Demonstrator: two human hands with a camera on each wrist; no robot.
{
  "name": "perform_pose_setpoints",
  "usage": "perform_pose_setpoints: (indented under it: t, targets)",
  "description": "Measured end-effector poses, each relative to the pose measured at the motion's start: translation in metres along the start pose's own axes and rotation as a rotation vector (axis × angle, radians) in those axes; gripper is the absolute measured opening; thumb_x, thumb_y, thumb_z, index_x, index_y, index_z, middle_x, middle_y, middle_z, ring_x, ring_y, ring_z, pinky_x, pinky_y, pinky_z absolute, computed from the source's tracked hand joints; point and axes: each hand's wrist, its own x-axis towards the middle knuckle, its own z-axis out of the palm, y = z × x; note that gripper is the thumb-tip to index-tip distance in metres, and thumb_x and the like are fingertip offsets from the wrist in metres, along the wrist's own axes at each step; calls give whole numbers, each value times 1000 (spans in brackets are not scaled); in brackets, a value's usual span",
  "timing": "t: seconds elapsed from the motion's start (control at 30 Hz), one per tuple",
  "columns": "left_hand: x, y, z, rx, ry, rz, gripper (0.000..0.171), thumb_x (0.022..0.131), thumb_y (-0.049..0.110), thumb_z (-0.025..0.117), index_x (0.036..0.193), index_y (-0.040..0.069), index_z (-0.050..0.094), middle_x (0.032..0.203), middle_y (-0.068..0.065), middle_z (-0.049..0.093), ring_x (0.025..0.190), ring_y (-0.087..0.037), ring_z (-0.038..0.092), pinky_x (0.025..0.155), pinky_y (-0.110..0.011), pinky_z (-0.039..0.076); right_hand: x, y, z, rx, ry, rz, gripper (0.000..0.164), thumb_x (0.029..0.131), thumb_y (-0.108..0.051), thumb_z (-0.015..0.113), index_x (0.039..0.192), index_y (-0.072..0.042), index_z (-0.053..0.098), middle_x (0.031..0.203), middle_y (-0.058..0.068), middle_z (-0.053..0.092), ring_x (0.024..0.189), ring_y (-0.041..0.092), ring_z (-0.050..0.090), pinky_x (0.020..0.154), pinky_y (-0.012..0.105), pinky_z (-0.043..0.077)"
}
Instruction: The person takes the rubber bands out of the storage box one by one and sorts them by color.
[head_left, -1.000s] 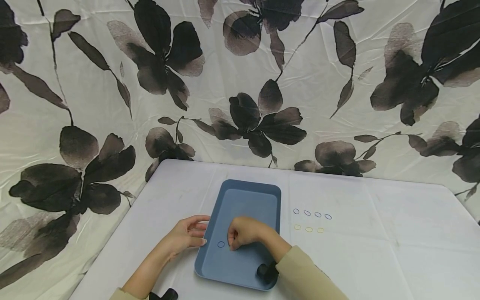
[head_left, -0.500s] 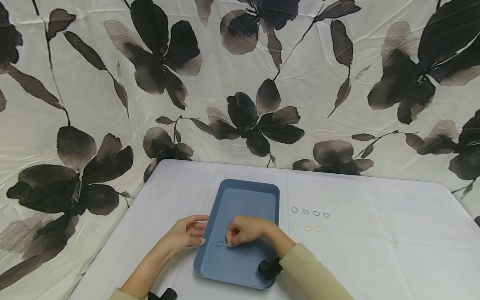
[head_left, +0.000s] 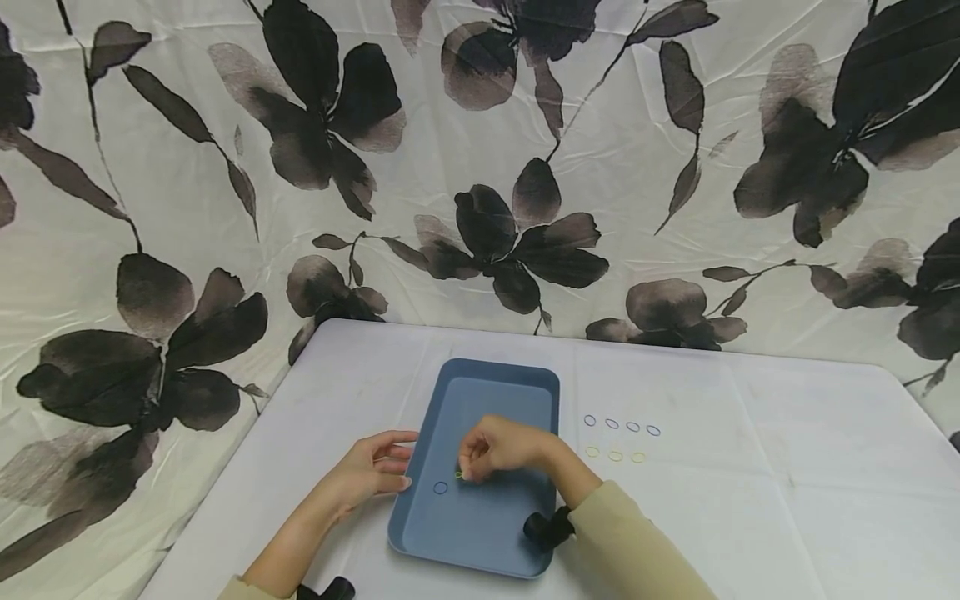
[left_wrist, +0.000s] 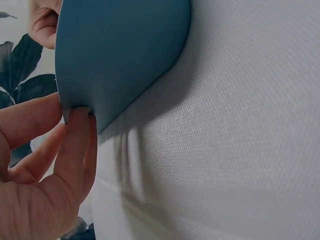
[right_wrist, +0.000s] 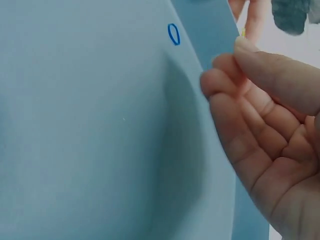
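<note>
My left hand (head_left: pixel 371 475) grips the left rim of the blue tray (head_left: pixel 498 375), and the left wrist view shows its fingertips on the tray's outer wall (left_wrist: pixel 120 55). Over the tray, my right hand (head_left: pixel 502 450) pinches a small yellow rubber band (head_left: pixel 459 474) between thumb and fingertips. Only a sliver of that band (right_wrist: pixel 243 32) shows in the right wrist view; the fingers cover the rest. A blue rubber band (head_left: pixel 440 487) lies flat in the tray, left of and slightly nearer than the pinched one.
Right of the tray, a row of several blue rubber bands (head_left: pixel 612 424) lies on the white table (head_left: pixel 750 500). A row of three yellow bands (head_left: pixel 616 456) is just in front of it. A floral cloth (head_left: pixel 420 125) hangs behind the table.
The right hand, low beside the blue band before, has lifted slightly and moved back and right, with the yellow rubber band now showing at its fingertips. The left hand stays on the rim.
</note>
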Motion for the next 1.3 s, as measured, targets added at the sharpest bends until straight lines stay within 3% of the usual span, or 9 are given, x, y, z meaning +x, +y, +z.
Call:
perform_pose_setpoints:
  t: [0.37,0.57,0.83,1.3]
  targets:
    - [3,-3,-3,12,-7,-6,65,74,-10,67,134,-6,42,114,-21,51,95,-21,57,75,-30,52,-5,2,-6,114,148,54,7,77,7,68,74,1,68,66,7,65,61,15,60,61,33,52]
    - [3,0,-2,33,7,3,65,74,-11,66,134,-7,41,114,-22,52,94,-23,56,75,-32,51,-7,-1,-11,152,224,113,5,77,5,70,81,7,68,71,9,67,63,16,63,65,34,54]
    - [4,1,-1,36,16,-4,64,74,-12,66,133,-7,43,113,-21,53,92,-22,57,74,-31,52,-12,0,-18,198,289,120,11,78,2,70,86,9,68,75,12,68,67,16,64,68,38,54]
    - [2,-3,-2,17,-10,18,65,75,-11,66,134,-8,40,114,-22,52,95,-24,58,74,-31,52,-47,13,-33,205,390,147,18,82,-2,68,94,10,67,85,16,69,78,24,68,73,35,54]
